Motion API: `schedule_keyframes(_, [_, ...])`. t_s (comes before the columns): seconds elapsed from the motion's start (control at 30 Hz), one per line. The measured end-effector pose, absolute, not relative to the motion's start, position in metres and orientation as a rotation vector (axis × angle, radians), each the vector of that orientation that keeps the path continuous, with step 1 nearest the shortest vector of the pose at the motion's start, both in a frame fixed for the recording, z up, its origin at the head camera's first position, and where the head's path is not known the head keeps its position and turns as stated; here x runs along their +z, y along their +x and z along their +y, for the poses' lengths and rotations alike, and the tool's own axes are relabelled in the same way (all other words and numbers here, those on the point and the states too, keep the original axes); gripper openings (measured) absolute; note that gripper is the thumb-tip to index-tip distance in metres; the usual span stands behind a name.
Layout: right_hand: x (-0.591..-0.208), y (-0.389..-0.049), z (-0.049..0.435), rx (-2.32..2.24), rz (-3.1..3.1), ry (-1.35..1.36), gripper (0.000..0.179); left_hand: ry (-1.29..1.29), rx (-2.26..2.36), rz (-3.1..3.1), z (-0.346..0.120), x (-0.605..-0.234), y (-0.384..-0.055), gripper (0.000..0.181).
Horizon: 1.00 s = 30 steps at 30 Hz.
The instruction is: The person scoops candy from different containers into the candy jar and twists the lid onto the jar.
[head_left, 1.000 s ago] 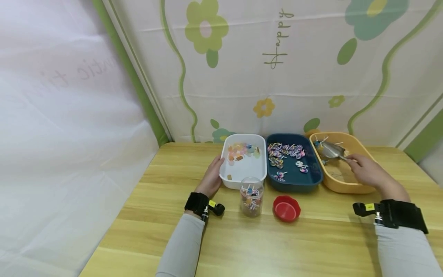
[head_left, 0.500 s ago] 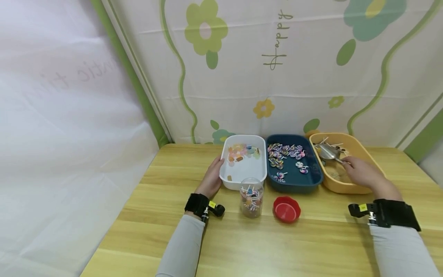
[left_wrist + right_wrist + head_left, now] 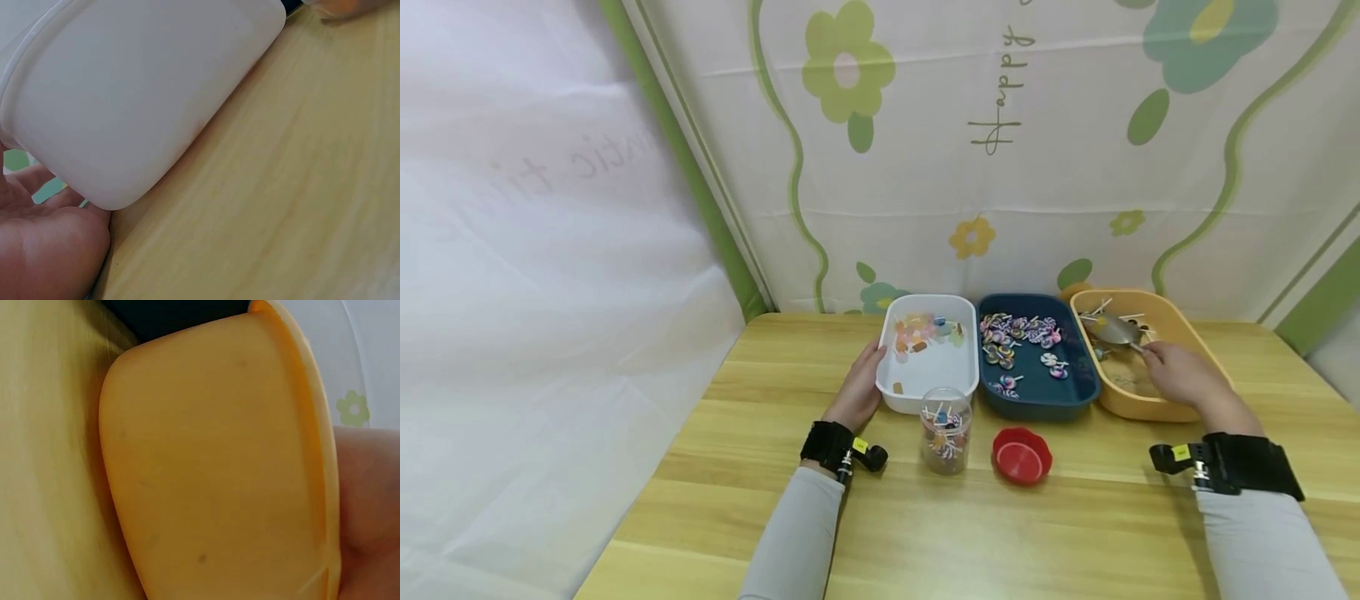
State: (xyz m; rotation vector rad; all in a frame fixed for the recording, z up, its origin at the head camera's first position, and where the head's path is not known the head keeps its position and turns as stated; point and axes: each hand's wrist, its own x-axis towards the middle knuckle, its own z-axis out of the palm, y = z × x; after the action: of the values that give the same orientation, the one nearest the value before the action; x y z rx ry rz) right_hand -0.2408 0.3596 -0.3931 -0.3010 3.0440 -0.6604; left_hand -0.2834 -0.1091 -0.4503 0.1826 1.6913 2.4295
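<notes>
- Head view, layout: three trays stand side by side on the table (image 3: 940,533): the white tray (image 3: 936,375) at the left, the blue tray (image 3: 1033,385) in the middle, the yellow tray (image 3: 1150,407) at the right.
- Head view, right hand (image 3: 1183,377): its fingers are closed round the handle of the scoop (image 3: 1116,330), whose metal bowl lies inside the yellow tray, towards the far left part, near some white sticks (image 3: 1102,307).
- Head view, left hand (image 3: 856,390): it touches the left side of the white tray; whether its fingers curl round the edge cannot be told.
- Head view, contents: small coloured candies (image 3: 917,332) lie mostly in the far half of the white tray; lollipops (image 3: 1007,325) cluster in the far left of the blue tray, with a few nearer.
- Head view, foreground: the clear jar (image 3: 946,433), upright and partly filled, stands just in front of the white tray; the red lid (image 3: 1022,457) lies to its right.
- Left wrist view: the white tray's outer wall rises from the table; the left palm shows at lower left, its fingertips hidden behind the wall.
- Right wrist view: the yellow tray's wall fills the centre; part of the right hand appears beyond its rim, the scoop hidden.
</notes>
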Motion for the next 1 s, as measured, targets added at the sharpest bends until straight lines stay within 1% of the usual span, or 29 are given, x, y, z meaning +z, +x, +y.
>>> schedule_keyframes(0.2, [-0.396, -0.241, 0.360, -0.828, 3.045, -0.309, 0.042, 0.172, 2.425, 1.694, -0.110, -0.451, -0.282, 0.047])
schedule_keyframes(0.4, [-0.394, -0.238, 0.363, -1.056, 2.979, -0.317, 0.044, 0.148, 2.412, 1.710, -0.112, -0.452, -0.281, 0.047])
schedule_keyframes(0.57, [-0.376, -0.232, 0.362, -1.099, 2.965, -0.334, 0.048, 0.130, 2.418, 1.714, -0.113, -0.455, -0.281, 0.046])
schedule_keyframes(0.67, [-0.359, -0.225, 0.357, -1.106, 2.985, -0.340, 0.047, 0.142, 2.419, 1.711, -0.113, -0.456, -0.281, 0.047])
schedule_keyframes(0.77, [-0.342, -0.216, 0.349, -1.104, 3.024, -0.370, 0.043, 0.139, 2.415, 1.716, -0.112, -0.455, -0.281, 0.047])
schedule_keyframes(1.0, [-0.313, -0.199, 0.328, -1.114, 3.089, -0.570, 0.021, 0.146, 2.428, 1.697, -0.109, -0.451, -0.284, 0.047])
